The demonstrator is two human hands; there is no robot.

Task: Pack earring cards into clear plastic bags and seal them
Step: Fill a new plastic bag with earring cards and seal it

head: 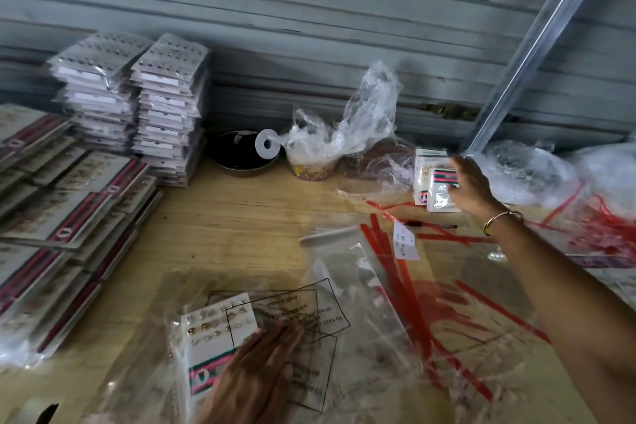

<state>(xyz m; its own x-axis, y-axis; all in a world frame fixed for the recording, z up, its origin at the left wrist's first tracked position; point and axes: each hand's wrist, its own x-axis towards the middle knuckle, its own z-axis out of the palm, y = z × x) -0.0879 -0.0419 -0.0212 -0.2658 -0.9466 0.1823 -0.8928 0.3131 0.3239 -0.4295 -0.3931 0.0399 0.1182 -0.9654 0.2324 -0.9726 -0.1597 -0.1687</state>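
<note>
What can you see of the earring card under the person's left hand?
The earring card is white, seemingly stiff paper, carrying rows of small gold and pale studs above a green-and-red striped band with a dark emblem. It lies flat, slightly askew, on the wooden table among clear bags. The left hand rests flat across its right edge.

I worked in a small packing stockroom: bagged earring cards (165, 103) stacked high at the upper left, loose clear bags (395, 303) strewn over my plywood counter (223, 217), a ribbed metal shutter (309, 10) behind.
</note>
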